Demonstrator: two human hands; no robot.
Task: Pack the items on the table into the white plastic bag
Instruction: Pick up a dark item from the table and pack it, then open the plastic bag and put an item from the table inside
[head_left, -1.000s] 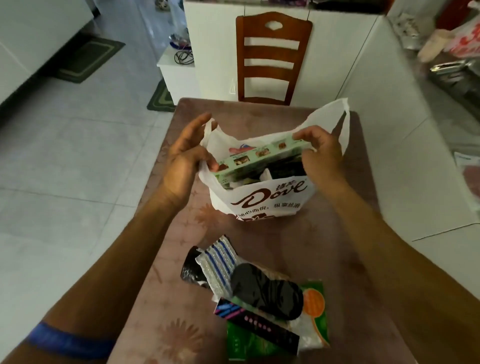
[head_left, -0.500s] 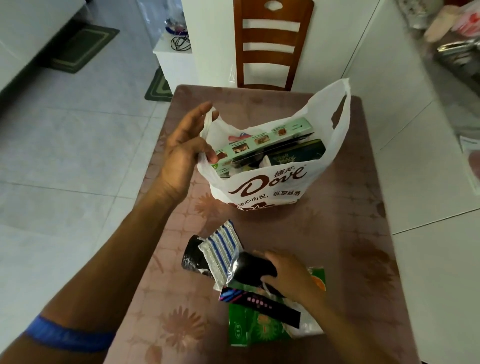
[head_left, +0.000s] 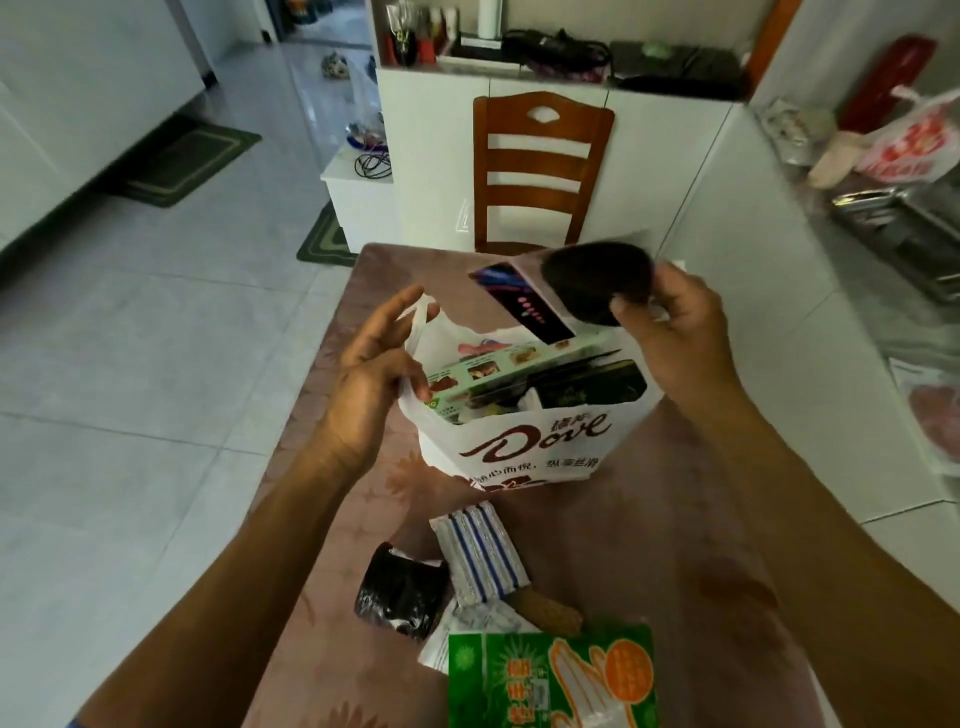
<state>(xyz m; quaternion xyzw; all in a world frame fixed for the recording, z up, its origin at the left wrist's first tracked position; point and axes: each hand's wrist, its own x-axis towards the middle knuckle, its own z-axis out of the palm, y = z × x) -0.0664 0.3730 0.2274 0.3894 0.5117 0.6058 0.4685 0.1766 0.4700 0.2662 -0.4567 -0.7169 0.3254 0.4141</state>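
Note:
The white plastic bag (head_left: 524, 441) with brown lettering stands open on the pinkish table (head_left: 675, 519). A green box (head_left: 498, 371) and dark packs sit inside it. My left hand (head_left: 371, 366) pinches the bag's left rim, fingers spread. My right hand (head_left: 675, 322) holds a clear packet with a black pad and a dark card (head_left: 571, 291) above the bag's far right opening. Nearer to me lie a blue-striped packet (head_left: 480, 553), a black bundle (head_left: 400, 590) and a green glove packet (head_left: 550, 675).
A wooden chair (head_left: 540, 166) stands at the table's far end against a white cabinet (head_left: 431, 130). A white counter (head_left: 779, 312) runs along the right side with metal trays (head_left: 904, 228) and a bag on it. Tiled floor lies to the left.
My right hand picked the black-pad packet off the pile near me and lifted it over the bag. My left hand stayed on the bag's rim. The view tilted up.

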